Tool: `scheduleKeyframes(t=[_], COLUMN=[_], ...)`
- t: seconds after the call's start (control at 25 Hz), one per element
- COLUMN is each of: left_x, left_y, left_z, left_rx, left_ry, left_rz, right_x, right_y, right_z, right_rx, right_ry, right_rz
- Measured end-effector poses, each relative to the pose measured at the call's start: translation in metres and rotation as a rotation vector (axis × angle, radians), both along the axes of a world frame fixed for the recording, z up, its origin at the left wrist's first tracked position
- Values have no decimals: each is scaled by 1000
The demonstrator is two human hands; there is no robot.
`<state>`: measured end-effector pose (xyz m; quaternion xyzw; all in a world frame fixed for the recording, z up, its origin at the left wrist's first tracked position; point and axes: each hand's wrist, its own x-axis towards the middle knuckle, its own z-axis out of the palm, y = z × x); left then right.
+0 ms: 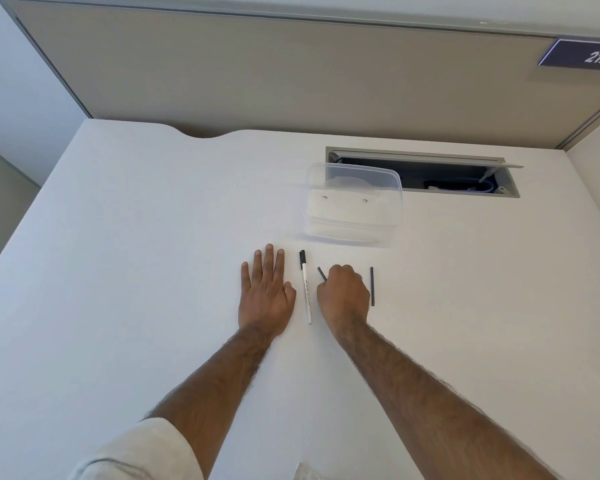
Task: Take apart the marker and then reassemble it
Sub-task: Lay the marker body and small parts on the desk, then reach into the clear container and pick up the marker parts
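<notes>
Resting flat on the white surface [153, 237], my left hand [265, 292] lies open with fingers spread, holding nothing. My right hand [343, 294] is curled closed around a short dark piece [322, 273], whose end pokes out toward the marker. The marker body [305, 289], white with a black cap end pointing away from me, lies between my two hands, touching neither. A thin dark rod [372, 285] lies just right of my right hand. A clear plastic container [354, 206] sits farther back, near an open cable hatch [465, 174].
</notes>
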<state>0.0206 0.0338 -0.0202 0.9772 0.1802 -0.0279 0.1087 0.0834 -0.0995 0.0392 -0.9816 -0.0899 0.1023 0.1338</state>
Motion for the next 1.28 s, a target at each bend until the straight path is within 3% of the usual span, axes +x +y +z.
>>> scheduleKeyframes(t=[0.28, 0.52, 0.84, 1.04, 1.28], left_x=[1, 1, 2, 2, 1], left_y=[0, 1, 2, 2, 2], left_z=[0, -5, -9, -11, -10], left_rx=[13, 24, 26, 31, 37], left_ry=[-12, -21, -38, -37, -27], left_rz=[-1, -3, 0, 2, 1], right_x=[71, 167, 198, 197, 111], right_y=[-4, -4, 0, -2, -21], right_z=[64, 61, 35, 59, 73], right_rx=[77, -136, -227, -43, 415], right_ry=[-443, -277, -134, -235, -467], right_rz=[217, 323, 481, 407, 269])
